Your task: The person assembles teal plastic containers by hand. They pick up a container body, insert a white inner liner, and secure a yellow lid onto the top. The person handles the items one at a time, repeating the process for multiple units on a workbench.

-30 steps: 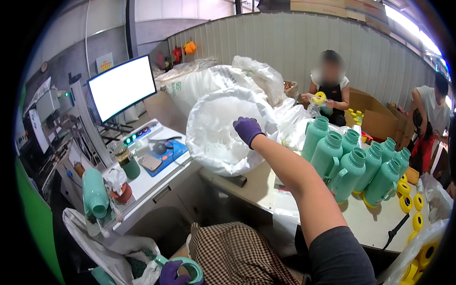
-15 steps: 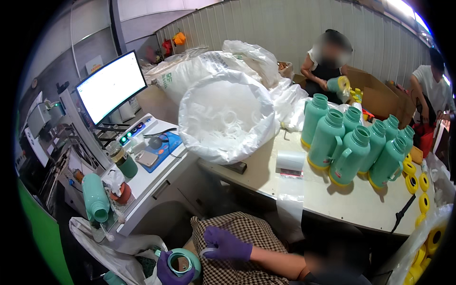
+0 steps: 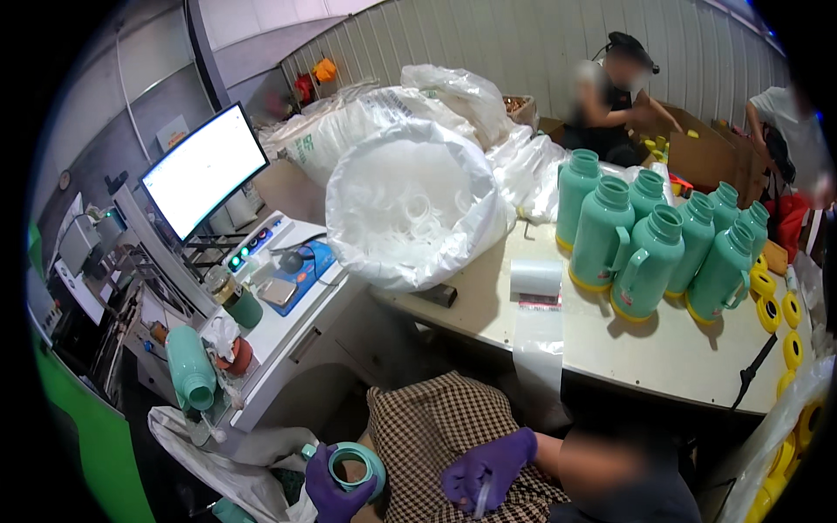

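Observation:
In a purple glove, my left hand is wrapped round the neck of an open-topped green thermos jug, low in the view by my lap. The jug's mouth faces up, and a brownish inside shows through it. My right hand, also in a purple glove, is closed over the checked cloth on my lap, to the right of the jug. A whitish translucent plastic ring sticks out from its fingers; only part of it shows.
A white bag of translucent rings stands ahead. On the table at right are several green thermos jugs, a plastic film roll and yellow rings. A monitor and a lying jug are left. Two people are behind.
My right hand has moved right, away from the jug's mouth, with the ring still in it. My left hand keeps its hold. The person behind no longer visibly holds a green jug.

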The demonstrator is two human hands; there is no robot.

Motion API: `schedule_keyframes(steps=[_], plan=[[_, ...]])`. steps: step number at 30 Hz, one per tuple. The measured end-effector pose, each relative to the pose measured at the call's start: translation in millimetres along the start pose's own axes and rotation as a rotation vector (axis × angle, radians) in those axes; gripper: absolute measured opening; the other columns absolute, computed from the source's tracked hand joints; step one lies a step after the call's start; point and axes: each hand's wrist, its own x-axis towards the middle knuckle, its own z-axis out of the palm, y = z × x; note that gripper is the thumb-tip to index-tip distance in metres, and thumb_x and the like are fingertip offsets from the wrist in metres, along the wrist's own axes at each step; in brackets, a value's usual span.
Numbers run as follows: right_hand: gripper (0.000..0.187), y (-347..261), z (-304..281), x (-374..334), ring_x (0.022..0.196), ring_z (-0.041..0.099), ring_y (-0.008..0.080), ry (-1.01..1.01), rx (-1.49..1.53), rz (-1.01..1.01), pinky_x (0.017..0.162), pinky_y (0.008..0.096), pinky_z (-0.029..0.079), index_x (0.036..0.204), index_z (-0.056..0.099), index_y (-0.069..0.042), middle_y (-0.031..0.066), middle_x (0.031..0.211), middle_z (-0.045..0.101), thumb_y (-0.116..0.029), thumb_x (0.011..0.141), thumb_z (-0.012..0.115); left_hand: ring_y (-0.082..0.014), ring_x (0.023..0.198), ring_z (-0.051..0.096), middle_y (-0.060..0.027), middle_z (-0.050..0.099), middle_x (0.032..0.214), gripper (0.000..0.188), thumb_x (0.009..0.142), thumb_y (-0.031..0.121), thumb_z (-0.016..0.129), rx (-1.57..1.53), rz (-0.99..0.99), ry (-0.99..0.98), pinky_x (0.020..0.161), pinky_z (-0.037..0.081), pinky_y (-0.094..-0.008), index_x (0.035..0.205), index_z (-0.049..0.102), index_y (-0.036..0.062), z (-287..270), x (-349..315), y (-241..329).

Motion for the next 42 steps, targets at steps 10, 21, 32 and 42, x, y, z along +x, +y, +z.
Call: schedule_keyframes(steps=[10, 21, 32, 42], plan=[[0.04, 16.6, -9.3, 20.9, 0.097, 0.065, 0.0206, 0.457, -0.296, 0.039, 0.088, 0.0338, 0.052, 0.114, 0.071, -0.004, 0.0079, 0.108, 0.069, -0.032, 0.087, 0.079, -0.0355, 0.103, 0.067, -0.0182, 0.068, 0.119, 0.104, 0.064, 0.035, 0.092, 0.127, 0.107, -0.057, 0.093, 0.052, -0.0448, 0.148, 0.043, -0.003, -3.8, 22.9, 12.6], [0.022, 36.8, -6.7, 129.3, 0.086, 0.069, 0.0354, 0.572, -0.669, -0.158, 0.074, 0.0397, 0.054, 0.105, 0.068, -0.002, 0.0164, 0.096, 0.07, -0.007, 0.084, 0.065, -0.0306, 0.09, 0.071, -0.0157, 0.069, 0.11, 0.125, 0.059, 0.034, 0.093, -0.185, -0.085, -0.028, 0.085, 0.056, -0.0421, 0.153, 0.022, -0.008, -0.5, 22.4, 16.6], [0.011, 54.0, 6.8, 143.5, 0.079, 0.069, 0.0341, 0.684, -0.989, 0.145, 0.069, 0.042, 0.054, 0.089, 0.069, -0.007, 0.0157, 0.087, 0.069, -0.015, 0.085, 0.062, -0.0322, 0.088, 0.071, -0.0157, 0.071, 0.106, 0.126, 0.06, 0.042, 0.094, -0.029, 0.266, -0.027, 0.085, 0.056, -0.0441, 0.153, 0.024, -0.007, 9.4, 28.4, 6.7], [0.01, 35.2, 15.4, 146.8, 0.08, 0.07, 0.0307, 0.559, -1.161, 0.161, 0.067, 0.0403, 0.055, 0.086, 0.069, -0.006, 0.0131, 0.088, 0.069, -0.011, 0.086, 0.061, -0.0334, 0.091, 0.07, -0.0135, 0.072, 0.107, 0.117, 0.062, 0.043, 0.092, -0.018, 0.284, -0.007, 0.086, 0.054, -0.0453, 0.153, 0.031, -0.0013, 4.9, 29.8, 18.2]])
